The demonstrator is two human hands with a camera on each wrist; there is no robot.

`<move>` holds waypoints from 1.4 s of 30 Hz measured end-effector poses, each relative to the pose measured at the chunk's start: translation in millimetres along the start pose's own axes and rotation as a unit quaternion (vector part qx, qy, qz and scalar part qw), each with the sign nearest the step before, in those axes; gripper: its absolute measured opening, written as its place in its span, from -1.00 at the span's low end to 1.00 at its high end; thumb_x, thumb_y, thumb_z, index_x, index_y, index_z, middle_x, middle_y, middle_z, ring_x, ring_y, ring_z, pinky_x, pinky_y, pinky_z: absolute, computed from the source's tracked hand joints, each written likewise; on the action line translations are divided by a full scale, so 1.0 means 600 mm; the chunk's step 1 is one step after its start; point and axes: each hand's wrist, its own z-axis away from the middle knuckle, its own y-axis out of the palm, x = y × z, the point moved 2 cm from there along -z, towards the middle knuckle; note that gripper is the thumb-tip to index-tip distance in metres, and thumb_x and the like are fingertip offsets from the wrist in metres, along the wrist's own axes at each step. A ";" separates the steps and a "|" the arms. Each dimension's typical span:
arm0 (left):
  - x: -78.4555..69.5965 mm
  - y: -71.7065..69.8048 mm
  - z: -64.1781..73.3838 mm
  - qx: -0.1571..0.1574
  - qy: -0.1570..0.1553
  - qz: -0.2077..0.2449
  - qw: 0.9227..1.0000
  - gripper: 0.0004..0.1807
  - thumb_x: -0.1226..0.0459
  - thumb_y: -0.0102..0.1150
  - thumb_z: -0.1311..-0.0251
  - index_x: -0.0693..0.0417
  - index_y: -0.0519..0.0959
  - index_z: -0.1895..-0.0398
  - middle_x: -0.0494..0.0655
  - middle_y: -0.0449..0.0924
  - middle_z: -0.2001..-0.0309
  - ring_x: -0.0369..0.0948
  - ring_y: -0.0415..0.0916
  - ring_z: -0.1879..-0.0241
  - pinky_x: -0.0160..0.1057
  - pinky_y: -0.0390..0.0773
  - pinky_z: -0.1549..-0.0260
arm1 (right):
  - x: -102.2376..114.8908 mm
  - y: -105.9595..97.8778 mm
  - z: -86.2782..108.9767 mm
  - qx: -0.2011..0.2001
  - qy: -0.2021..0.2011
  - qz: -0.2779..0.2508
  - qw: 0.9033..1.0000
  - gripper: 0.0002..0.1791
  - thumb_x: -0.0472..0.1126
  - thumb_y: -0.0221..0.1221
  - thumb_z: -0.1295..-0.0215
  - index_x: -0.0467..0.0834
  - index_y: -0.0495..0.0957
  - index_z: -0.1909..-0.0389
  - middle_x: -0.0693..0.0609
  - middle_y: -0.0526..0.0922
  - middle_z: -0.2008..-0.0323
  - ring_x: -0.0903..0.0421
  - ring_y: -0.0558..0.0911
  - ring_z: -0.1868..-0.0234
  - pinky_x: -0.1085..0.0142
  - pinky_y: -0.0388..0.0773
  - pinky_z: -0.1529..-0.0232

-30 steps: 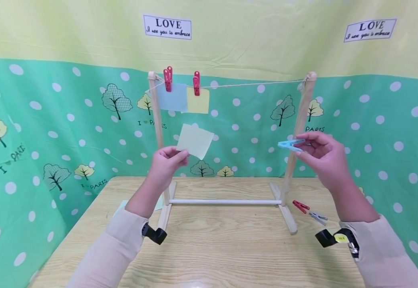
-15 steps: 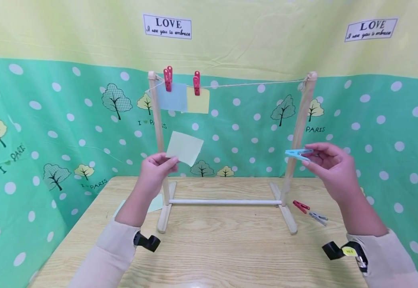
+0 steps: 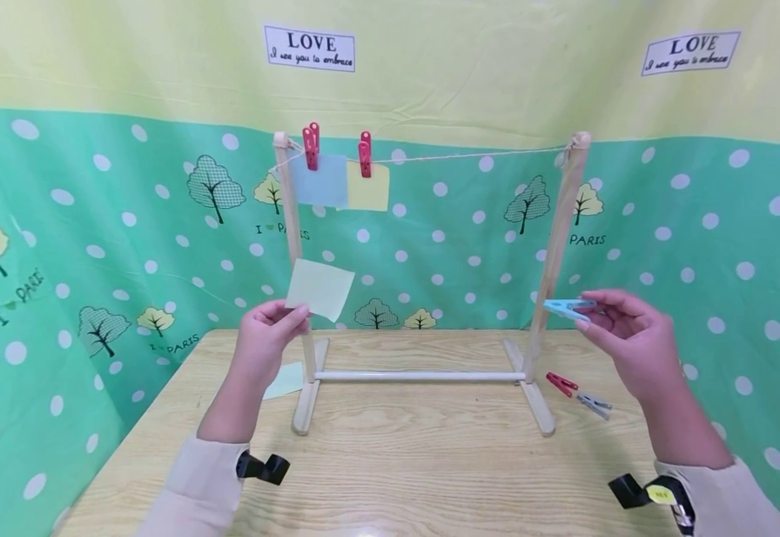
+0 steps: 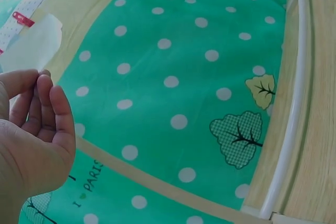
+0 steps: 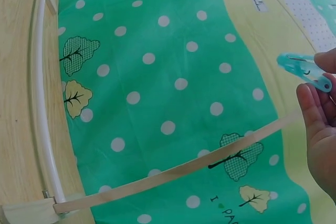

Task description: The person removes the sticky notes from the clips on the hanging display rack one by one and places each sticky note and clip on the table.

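My left hand pinches a pale green square of paper by its lower left corner, in front of the rack's left post. In the left wrist view the paper rises beyond the thumb and fingertips. A light blue clothespin is held by its handle ends between thumb and fingers of my right hand, beside the right post. The right wrist view shows this clothespin with its tip pointing away from the hand. Above, a blue paper and a yellow paper hang from the string by red clothespins.
A wooden rack with a left post, a right post and a white bottom bar stands on the table. A red clothespin and a grey one lie at right. Pale green paper lies behind the left arm.
Both hands have moved down and apart: the left one leftward with the paper, the right one rightward with the blue clothespin. The hanging papers stay as they were.
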 end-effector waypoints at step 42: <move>0.067 -0.153 0.076 -0.141 -0.036 -0.076 0.986 -0.86 0.27 0.33 -0.21 0.17 0.65 0.25 -0.15 0.67 0.44 -0.29 0.63 0.41 -0.37 0.67 0.24 | -0.119 -0.117 0.116 -0.103 0.155 0.030 0.982 -0.63 -0.49 0.24 -0.24 -0.19 0.56 -0.06 0.12 0.64 0.13 0.31 0.61 0.13 0.58 0.56 0.13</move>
